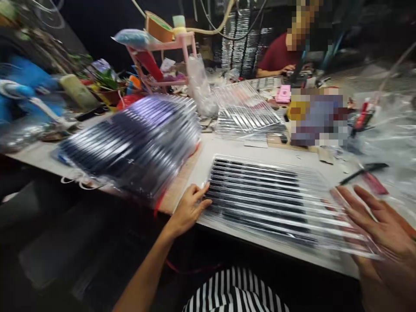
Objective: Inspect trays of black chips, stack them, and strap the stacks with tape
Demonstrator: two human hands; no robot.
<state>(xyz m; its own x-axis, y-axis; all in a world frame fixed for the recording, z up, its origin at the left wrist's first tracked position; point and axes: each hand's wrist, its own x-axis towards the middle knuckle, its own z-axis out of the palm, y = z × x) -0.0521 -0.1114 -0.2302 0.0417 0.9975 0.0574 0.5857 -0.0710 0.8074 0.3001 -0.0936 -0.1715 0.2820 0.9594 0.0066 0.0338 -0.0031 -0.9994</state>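
Note:
A clear ribbed plastic tray [315,190] lies at the table's front edge, with rows of long black strips [256,195] in its grooves. My left hand [190,208] has its thumb and forefinger closed on the tray's left edge, at the ends of the strips. At the tray's right end, my right hand [380,221] is held with its fingers stretched out and apart. Clear plastic overlaps the right fingers, and motion blurs them. The strips stop short of that end, leaving bare clear plastic there.
Left of the tray, a large stack of bagged ribbed trays [136,143] overhangs the table edge. Loose clear trays [247,108] lie behind, near a pink rack [159,47]. A dark curved tool [364,171] lies right. Another person [276,58] sits across the table.

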